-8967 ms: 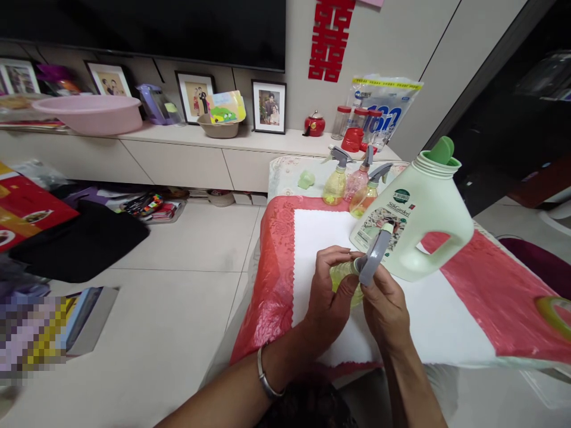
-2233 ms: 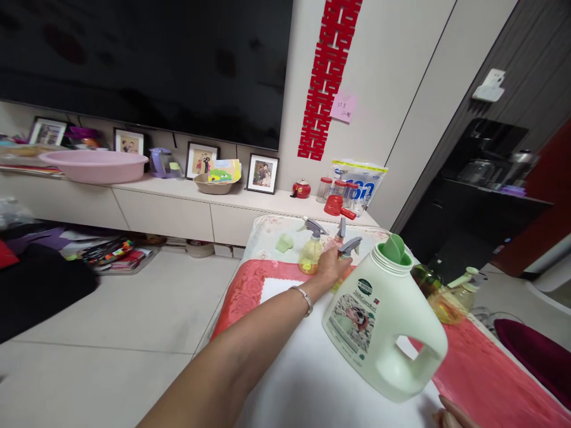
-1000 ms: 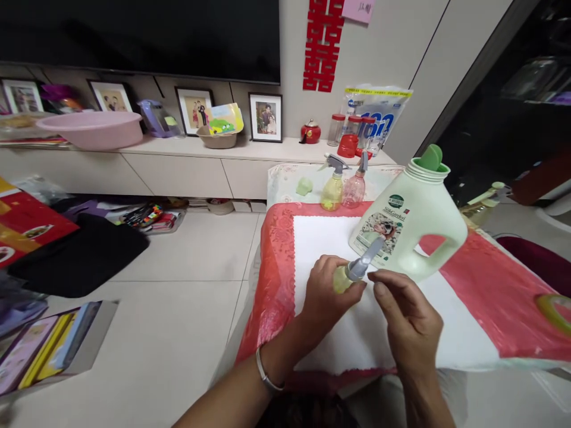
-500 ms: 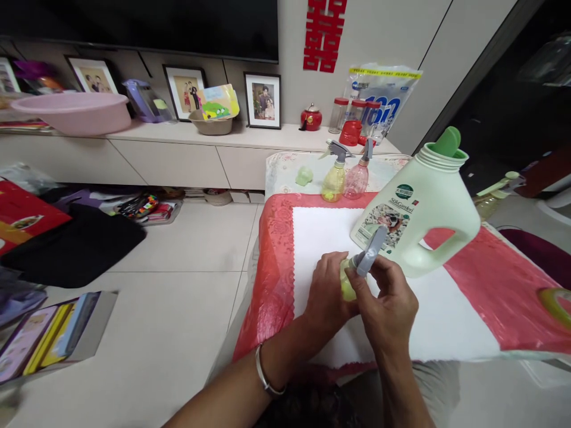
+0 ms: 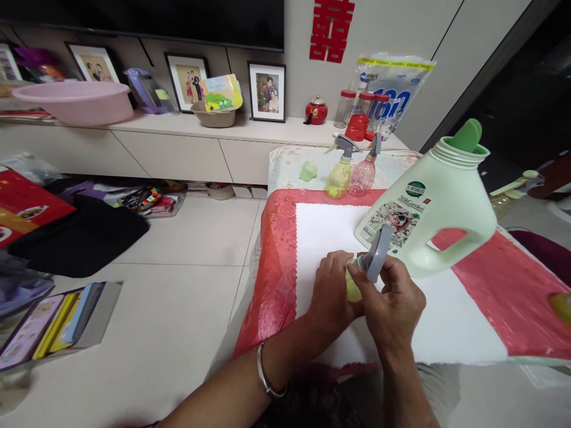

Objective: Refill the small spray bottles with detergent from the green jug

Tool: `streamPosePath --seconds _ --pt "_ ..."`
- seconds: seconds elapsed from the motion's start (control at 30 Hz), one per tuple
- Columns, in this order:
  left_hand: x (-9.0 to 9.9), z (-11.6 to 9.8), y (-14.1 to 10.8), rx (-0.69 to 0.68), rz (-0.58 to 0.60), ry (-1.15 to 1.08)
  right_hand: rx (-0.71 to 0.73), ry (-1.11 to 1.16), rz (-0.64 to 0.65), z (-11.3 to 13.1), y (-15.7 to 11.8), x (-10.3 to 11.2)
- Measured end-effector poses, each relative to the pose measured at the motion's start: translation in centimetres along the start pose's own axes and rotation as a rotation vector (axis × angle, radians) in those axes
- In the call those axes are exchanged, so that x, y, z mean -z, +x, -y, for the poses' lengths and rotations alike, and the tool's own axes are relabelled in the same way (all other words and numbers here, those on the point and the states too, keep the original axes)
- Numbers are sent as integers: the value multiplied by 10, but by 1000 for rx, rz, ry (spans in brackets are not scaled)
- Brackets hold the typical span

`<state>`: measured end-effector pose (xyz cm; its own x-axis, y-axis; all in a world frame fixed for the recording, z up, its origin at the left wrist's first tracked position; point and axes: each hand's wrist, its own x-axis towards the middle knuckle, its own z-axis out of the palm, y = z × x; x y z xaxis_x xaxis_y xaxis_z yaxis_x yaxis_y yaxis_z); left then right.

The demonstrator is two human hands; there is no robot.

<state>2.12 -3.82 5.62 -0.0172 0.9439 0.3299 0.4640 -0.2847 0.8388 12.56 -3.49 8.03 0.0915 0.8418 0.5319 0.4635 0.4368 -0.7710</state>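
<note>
Between my hands is a small yellow spray bottle point(image 5: 354, 289) with a grey trigger head, held over a white cloth. My left hand point(image 5: 332, 291) is wrapped round the bottle's body from the left. My right hand point(image 5: 395, 303) closes on the neck and grey spray head point(image 5: 379, 254), thumb on the near side; some fingertips are hidden behind it. Just beyond stands a large pale green jug point(image 5: 439, 208) with a flower label and a green piece in its open mouth. The white cloth point(image 5: 319, 229) lies under both hands.
A yellow spray bottle point(image 5: 339, 176) and a pink spray bottle point(image 5: 363, 175) stand at the table's back, beside a crumpled green piece point(image 5: 308, 171). Red plastic point(image 5: 279, 267) covers the table. Behind is a cabinet with a pink basin point(image 5: 75, 104) and photo frames; a box of books point(image 5: 96, 321) is on the floor.
The spray head has turned a little on the bottle, with my right fingers shifting at its neck. Both hands keep their hold; the whole view has moved slightly.
</note>
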Motion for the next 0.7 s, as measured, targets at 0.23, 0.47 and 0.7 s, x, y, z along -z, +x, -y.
streamPosePath --seconds 0.23,0.47,0.7 --pt "4 -8 2 92 -13 -63 -44 196 335 -4 18 23" --pt "4 -6 2 77 4 -57 -79 368 286 -11 13 16" --pt "3 -4 2 59 -5 -54 -164 300 40 -5 8 6"
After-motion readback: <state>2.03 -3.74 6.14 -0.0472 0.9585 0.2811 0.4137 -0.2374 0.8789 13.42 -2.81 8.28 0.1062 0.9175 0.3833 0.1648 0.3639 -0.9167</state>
